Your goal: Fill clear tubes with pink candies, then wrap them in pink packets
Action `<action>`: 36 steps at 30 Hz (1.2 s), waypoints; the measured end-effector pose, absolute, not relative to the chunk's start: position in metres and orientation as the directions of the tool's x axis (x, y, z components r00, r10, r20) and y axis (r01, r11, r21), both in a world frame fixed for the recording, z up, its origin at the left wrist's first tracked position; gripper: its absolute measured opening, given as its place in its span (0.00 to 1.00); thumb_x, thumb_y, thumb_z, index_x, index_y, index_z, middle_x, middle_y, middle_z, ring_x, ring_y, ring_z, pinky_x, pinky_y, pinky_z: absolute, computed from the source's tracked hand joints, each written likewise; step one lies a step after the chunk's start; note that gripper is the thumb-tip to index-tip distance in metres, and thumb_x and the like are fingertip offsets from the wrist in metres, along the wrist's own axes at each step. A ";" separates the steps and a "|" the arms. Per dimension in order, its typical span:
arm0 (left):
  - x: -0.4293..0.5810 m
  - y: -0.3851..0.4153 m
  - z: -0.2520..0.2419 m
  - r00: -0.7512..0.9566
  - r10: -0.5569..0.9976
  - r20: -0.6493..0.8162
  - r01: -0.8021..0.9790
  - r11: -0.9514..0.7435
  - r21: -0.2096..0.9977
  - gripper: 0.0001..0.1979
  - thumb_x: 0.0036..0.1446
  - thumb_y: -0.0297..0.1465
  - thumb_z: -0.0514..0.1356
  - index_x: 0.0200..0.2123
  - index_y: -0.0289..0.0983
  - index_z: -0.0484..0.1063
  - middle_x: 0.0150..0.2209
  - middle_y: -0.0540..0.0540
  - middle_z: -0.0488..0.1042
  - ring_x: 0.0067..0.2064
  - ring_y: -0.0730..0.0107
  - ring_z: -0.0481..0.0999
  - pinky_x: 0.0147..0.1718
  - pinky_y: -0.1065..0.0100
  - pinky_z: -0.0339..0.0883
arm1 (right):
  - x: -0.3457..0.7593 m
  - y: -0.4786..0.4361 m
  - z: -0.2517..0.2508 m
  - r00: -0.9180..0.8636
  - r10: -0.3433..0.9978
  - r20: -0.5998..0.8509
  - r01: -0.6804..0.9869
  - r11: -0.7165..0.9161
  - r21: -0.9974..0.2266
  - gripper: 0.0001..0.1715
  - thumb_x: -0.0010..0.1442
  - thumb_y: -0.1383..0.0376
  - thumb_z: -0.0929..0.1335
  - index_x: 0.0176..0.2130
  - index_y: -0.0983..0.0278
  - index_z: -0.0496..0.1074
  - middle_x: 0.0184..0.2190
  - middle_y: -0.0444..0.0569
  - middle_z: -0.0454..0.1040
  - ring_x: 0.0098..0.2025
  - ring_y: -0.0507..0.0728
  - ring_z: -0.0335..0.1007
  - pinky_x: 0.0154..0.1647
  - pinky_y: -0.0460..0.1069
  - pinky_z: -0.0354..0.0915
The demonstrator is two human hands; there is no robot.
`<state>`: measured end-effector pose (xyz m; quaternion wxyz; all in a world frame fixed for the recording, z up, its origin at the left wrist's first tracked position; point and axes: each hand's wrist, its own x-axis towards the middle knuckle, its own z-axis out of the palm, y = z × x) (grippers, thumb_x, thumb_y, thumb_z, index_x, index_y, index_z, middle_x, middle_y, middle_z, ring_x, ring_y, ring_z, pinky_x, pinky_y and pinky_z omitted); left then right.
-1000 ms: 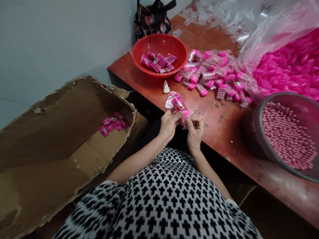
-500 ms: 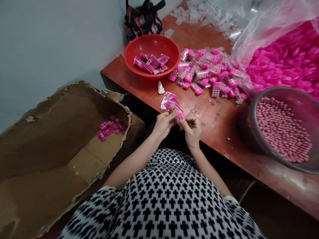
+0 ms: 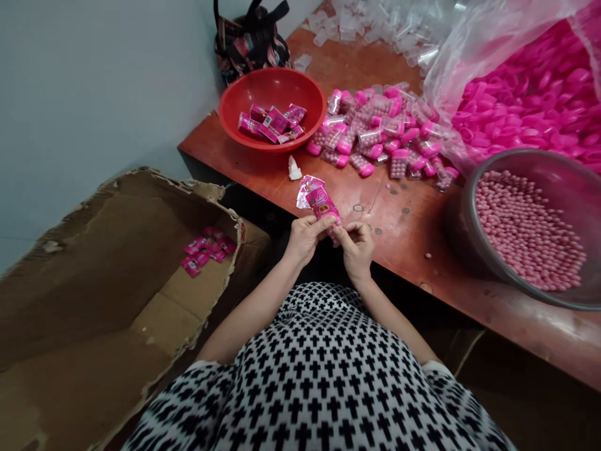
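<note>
Both my hands meet at the near edge of the reddish table (image 3: 399, 232). My left hand (image 3: 304, 237) grips a small pink candy container (image 3: 323, 208) with a pink printed sleeve on it, thumb pressed on its side. My right hand (image 3: 357, 246) pinches the container's lower end, fingers curled. A spare pink sleeve (image 3: 306, 186) lies on the table just behind the hands. A red bowl (image 3: 272, 94) farther back holds several sleeved packs (image 3: 272, 122).
A pile of clear pink-capped containers (image 3: 380, 134) lies mid-table. At the right stand a metal bowl (image 3: 474, 181) of pink candy balls (image 3: 526, 232) and a plastic bag of pink caps (image 3: 526, 100). A torn cardboard box (image 3: 117, 275) at my left holds finished packs (image 3: 206, 249). A dark bag (image 3: 251, 37) sits at the wall.
The sleeve has slid further down over the container between my hands. The view has shifted, so everything sits slightly more left and lower in frame.
</note>
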<state>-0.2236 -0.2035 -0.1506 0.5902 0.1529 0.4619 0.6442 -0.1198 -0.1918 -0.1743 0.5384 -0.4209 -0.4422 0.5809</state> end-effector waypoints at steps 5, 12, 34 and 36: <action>-0.212 -0.207 -0.148 -0.274 0.878 -0.393 -0.668 0.121 0.734 0.16 0.35 0.34 0.73 0.20 0.30 0.72 0.21 0.45 0.74 0.22 0.74 0.72 0.24 0.70 0.66 | -0.118 -0.190 -0.176 -0.068 0.998 -0.014 -0.222 -0.029 -0.975 0.15 0.50 0.58 0.73 0.28 0.62 0.65 0.21 0.37 0.70 0.21 0.47 0.67 0.23 0.45 0.66; -0.210 -0.206 -0.146 -0.281 0.872 -0.400 -0.667 0.122 0.735 0.17 0.35 0.35 0.73 0.20 0.30 0.71 0.21 0.46 0.74 0.23 0.74 0.72 0.25 0.71 0.66 | -0.116 -0.189 -0.178 -0.041 0.999 0.034 -0.166 0.027 -0.986 0.14 0.49 0.59 0.74 0.28 0.62 0.66 0.24 0.39 0.71 0.25 0.49 0.68 0.28 0.47 0.68; -0.221 -0.214 -0.153 -0.190 0.911 -0.367 -0.783 0.085 0.616 0.15 0.44 0.36 0.69 0.30 0.30 0.76 0.33 0.39 0.79 0.34 0.67 0.78 0.35 0.69 0.70 | -0.112 -0.204 -0.174 -0.247 0.956 -0.160 -0.382 -0.247 -0.891 0.16 0.48 0.62 0.74 0.38 0.61 0.71 0.33 0.41 0.75 0.33 0.49 0.74 0.37 0.47 0.74; -0.221 -0.215 -0.150 -0.200 0.911 -0.359 -0.813 0.050 0.580 0.15 0.47 0.38 0.67 0.33 0.31 0.76 0.37 0.38 0.79 0.41 0.62 0.78 0.41 0.66 0.70 | -0.111 -0.204 -0.174 -0.228 0.956 -0.185 -0.404 -0.266 -0.875 0.14 0.48 0.64 0.75 0.36 0.62 0.72 0.31 0.40 0.74 0.31 0.48 0.73 0.35 0.46 0.74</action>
